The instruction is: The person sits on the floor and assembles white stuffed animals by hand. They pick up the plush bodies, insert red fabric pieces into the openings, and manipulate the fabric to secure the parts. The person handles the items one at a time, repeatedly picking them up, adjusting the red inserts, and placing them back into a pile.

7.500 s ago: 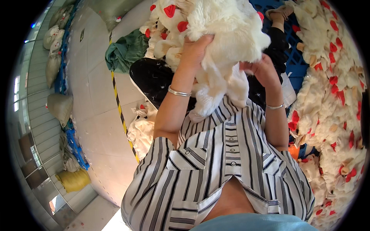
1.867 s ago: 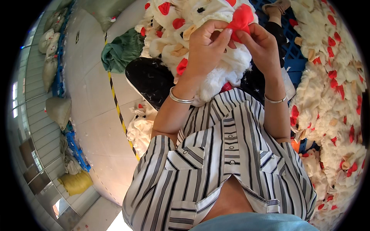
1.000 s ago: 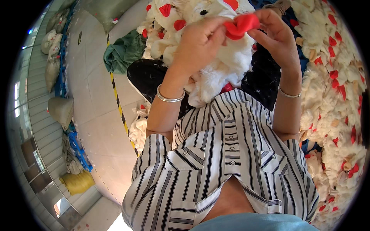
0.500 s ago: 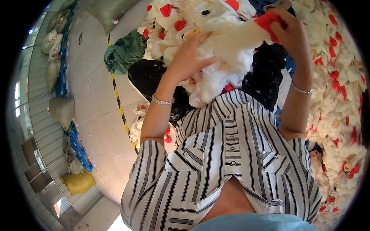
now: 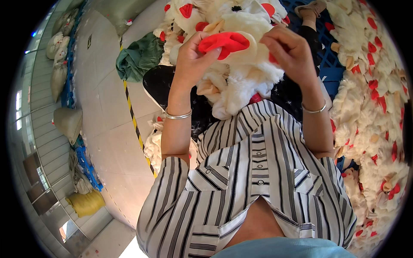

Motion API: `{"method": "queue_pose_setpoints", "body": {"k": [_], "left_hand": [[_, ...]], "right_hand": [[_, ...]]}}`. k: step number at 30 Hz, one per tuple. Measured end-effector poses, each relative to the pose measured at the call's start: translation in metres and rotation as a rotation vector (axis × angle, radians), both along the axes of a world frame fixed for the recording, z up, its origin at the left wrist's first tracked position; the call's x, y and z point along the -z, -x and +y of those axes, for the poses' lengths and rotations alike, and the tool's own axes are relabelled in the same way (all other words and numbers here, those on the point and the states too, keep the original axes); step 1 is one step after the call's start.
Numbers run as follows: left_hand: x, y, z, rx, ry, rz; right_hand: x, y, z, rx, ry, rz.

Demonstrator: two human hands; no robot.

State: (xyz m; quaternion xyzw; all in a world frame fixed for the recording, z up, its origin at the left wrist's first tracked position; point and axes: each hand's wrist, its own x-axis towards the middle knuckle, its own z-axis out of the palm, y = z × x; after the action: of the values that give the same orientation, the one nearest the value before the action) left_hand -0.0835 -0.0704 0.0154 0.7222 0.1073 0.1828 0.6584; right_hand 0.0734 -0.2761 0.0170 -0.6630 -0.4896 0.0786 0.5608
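Note:
My left hand [image 5: 193, 60] is closed on a red fabric end [image 5: 226, 42] of a white plush piece, thumb in front and fingers behind. The cloth is spread open and folded, with cream fabric around it. At the right, my right hand [image 5: 292, 53] has its fingers bent together beside the white plush; a bit of red shows under them, though the exact hold is partly hidden. Beneath both hands, a heap of fluffy white plush skins [image 5: 254, 81] with red patches lies on my lap.
A large pile of white and red plush skins [image 5: 370, 116] rises along the right. Blue plastic crates [image 5: 331, 60] stand beside it, with another person's foot [image 5: 313, 7] near the top. A green cloth bag [image 5: 140, 60] lies left, by a yellow-black floor stripe [image 5: 131, 109].
My right hand has come down and left from the upper right. My left hand has risen slightly and now grips the red fabric, which has shifted left toward it.

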Motion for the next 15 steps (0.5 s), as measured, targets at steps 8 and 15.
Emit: {"method": "queue_pose_setpoints", "body": {"k": [8,15], "left_hand": [[-0.006,-0.007,-0.022,-0.008,0.037,0.014],[-0.001,-0.016,-0.034,-0.048,0.076,-0.004]], "right_hand": [[-0.002,0.031,0.020,0.046,0.007,0.160],[-0.006,0.034,0.021,0.016,0.076,0.143]]}}
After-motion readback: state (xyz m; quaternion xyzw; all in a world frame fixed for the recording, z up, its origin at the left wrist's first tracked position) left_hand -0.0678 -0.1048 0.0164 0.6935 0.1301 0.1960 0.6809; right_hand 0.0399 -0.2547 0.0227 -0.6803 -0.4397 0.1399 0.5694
